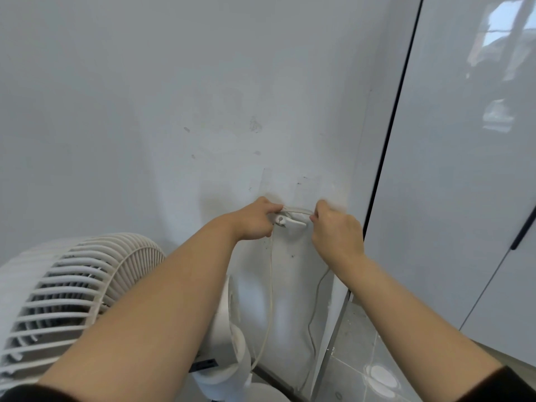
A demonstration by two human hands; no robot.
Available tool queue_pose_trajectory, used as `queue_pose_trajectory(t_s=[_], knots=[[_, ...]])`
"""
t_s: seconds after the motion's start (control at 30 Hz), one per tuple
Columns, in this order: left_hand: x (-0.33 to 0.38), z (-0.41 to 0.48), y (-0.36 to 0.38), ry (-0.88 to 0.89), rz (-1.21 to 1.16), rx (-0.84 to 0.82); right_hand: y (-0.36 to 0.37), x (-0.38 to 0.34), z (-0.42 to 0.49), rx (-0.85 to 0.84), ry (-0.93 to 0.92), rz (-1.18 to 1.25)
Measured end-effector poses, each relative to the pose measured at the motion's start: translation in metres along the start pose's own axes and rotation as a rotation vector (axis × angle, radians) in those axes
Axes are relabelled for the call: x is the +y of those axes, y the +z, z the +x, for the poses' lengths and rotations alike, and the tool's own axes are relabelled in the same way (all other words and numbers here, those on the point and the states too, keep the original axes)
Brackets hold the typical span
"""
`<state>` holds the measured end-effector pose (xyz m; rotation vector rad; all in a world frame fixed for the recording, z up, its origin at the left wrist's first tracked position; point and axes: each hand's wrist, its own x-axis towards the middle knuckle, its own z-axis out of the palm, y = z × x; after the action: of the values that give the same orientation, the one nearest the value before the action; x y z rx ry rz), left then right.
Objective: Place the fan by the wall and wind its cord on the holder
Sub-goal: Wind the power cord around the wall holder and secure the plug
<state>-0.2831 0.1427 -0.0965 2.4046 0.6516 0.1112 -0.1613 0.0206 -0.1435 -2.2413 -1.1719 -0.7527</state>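
Both hands meet at a white holder (291, 222) fixed low on a scuffed white wall (174, 111). The left hand (254, 220) has its fingers (274, 209) curled round the pale cord (300, 211) at the holder's left end. The right hand (336, 231) pinches the same cord at the right end, fingers together on it. The cord arches over the top of the holder between the two grips, and a strand drops from beneath each hand toward the floor (356, 343). The white fan (72, 291) stands just beside the wall at lower left, partly hidden by the left forearm. A glossy cabinet door (452, 198) fills the right side.
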Motion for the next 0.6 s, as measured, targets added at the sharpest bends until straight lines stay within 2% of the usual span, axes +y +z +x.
queue_pose_trajectory(t_s=[0.1,0.2,0.43,0.6], knots=[[-0.002,0.0,-0.002,-0.01,-0.035,0.01,0.006,-0.003,-0.004,-0.053,0.009,-0.034],[-0.004,-0.001,-0.004,-0.013,-0.078,-0.003,0.016,-0.003,-0.005,0.003,0.02,-0.005],[-0.008,-0.002,-0.007,-0.016,-0.183,-0.024,0.035,-0.001,-0.016,0.005,0.042,0.007],[-0.011,-0.003,-0.008,-0.022,-0.227,-0.024,0.049,-0.003,-0.024,-0.095,0.192,0.204]])
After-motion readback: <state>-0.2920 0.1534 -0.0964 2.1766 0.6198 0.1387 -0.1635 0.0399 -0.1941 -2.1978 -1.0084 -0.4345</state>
